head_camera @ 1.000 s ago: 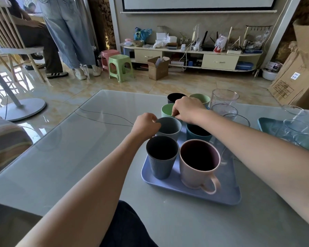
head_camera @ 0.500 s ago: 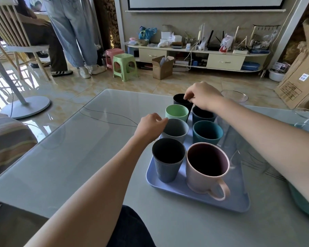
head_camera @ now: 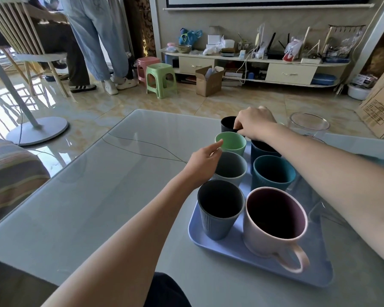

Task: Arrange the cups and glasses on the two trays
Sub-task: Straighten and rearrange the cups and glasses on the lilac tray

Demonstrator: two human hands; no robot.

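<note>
Cups fill the lilac-blue tray (head_camera: 217,244) in two columns running away from the person. Nearest stand a ribbed slate cup (head_camera: 218,212) on the left and a wide pink mug (head_camera: 273,224) on the right, its handle turned toward the near right corner. Behind them come a pale grey cup (head_camera: 233,169) and a ribbed teal cup (head_camera: 273,171), then a mint green cup (head_camera: 232,143) and a dark blue cup (head_camera: 262,151), all upright and empty as far as can be seen.

The left hand (head_camera: 203,163) hovers at the left side of the grey cup, fingers loose and apart, holding nothing, its fingertip just at the green cup's near rim.

Farthest along the left column is the black cup (head_camera: 227,125), at or just past the tray's far edge; I cannot tell which. The right hand (head_camera: 254,122) is pinched on its right rim from above, so this hand is plainly the nearer one, and the cup lies directly beneath and left of it. Any shift of this cup would probably be a small nudge into line with the column.

A clear glass (head_camera: 308,124) stands off to the right on the table (head_camera: 87,196), apart from the tray.
</note>
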